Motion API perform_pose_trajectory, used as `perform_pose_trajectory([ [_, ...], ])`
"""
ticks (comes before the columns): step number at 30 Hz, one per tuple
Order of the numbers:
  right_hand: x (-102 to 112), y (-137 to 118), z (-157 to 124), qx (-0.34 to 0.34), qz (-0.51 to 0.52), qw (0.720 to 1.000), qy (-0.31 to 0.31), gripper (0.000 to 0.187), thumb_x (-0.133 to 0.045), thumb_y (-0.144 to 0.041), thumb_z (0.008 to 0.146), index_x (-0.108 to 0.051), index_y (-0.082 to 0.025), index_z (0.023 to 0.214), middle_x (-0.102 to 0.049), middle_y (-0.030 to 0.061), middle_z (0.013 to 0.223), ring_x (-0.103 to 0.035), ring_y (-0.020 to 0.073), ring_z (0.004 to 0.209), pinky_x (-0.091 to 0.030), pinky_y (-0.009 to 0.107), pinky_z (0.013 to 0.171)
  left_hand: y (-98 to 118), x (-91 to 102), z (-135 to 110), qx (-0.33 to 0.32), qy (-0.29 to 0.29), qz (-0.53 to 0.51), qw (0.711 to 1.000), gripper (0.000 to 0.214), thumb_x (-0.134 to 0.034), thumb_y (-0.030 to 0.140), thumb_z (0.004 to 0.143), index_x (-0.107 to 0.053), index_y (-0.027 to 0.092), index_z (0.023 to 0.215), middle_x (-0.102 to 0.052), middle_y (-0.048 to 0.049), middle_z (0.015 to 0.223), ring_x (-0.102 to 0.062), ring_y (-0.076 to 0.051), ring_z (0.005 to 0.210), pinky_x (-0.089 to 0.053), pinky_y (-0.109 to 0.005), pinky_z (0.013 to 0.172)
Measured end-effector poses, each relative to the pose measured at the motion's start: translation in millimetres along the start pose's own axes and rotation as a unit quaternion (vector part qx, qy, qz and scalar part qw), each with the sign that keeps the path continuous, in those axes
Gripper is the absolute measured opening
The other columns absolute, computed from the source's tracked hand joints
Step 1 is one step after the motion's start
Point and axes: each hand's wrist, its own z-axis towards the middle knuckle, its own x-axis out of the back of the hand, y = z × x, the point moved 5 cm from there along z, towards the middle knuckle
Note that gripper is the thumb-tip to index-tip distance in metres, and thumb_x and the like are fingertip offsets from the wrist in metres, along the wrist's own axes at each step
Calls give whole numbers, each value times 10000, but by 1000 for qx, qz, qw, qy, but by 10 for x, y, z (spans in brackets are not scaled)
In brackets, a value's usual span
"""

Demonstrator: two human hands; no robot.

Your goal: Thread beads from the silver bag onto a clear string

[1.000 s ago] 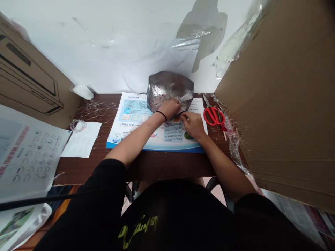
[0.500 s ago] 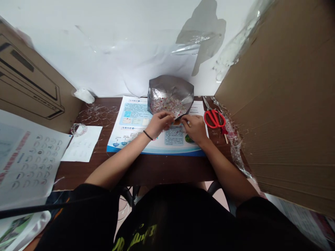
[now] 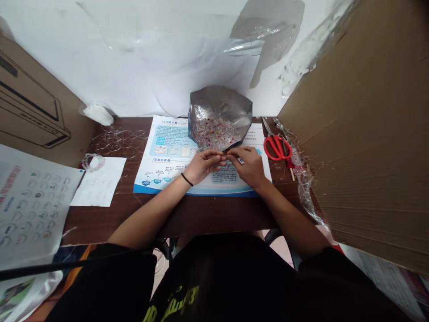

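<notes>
My left hand (image 3: 205,166) and my right hand (image 3: 247,166) meet fingertip to fingertip just in front of an opened silver foil bag (image 3: 219,100). Small pink, red and clear beads (image 3: 217,133) lie heaped in the bag. Thumb and forefinger are pinched together on each hand; whatever they hold is too small to make out. Under both hands lies a printed blue and white sheet (image 3: 164,176). A beaded bracelet (image 3: 93,163) rests on a small white paper (image 3: 100,188) at the left.
Red-handled scissors (image 3: 278,147) lie right of the sheet, beside crumpled clear plastic (image 3: 305,197). Tangled clear thread (image 3: 124,141) spreads at the left, below a white bundle (image 3: 98,114). Cardboard walls (image 3: 362,134) flank the dark table (image 3: 208,214).
My hands have drawn closer, and their fingertips now meet. An orange-brown bit seen between them earlier no longer shows. The whole view has shifted slightly.
</notes>
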Motion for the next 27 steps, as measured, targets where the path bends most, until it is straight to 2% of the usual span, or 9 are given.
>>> perform_pose_trajectory([
  [3, 6, -34, 1, 24, -1, 1000, 8, 122, -542, -274, 848, -652, -224, 830, -713, -10, 796, -619, 150, 746, -427, 338, 865, -12, 16, 11, 6, -6, -20, 1000, 195, -688, 201, 722, -636, 132, 896, -691, -58, 847, -666, -128, 758, -518, -209, 637],
  [8, 8, -69, -5, 51, -20, 998, 15, 140, -518, -297, 864, -627, -214, 839, -704, -6, 795, -620, 147, 756, -413, 335, 862, -16, 33, 28, 5, 0, -34, 999, 155, -701, 161, 702, -668, 137, 851, -671, -19, 741, -641, -90, 701, -500, -180, 609],
  [13, 2, -107, -9, 68, -50, 996, 12, 145, -485, -264, 868, -595, -203, 796, -668, -9, 726, -594, 139, 713, -394, 333, 853, -27, 32, 34, 8, -16, -38, 999, 178, -709, 166, 691, -683, 139, 865, -670, -26, 756, -627, -78, 710, -506, -187, 648],
  [27, -25, -96, -15, 61, -55, 997, 8, 133, -488, -252, 838, -569, -210, 742, -630, -31, 645, -578, 123, 640, -382, 332, 878, -31, 0, 28, -19, 5, 41, 999, 259, -724, 304, 676, -669, 136, 866, -621, -10, 717, -583, -77, 680, -490, -192, 586],
])
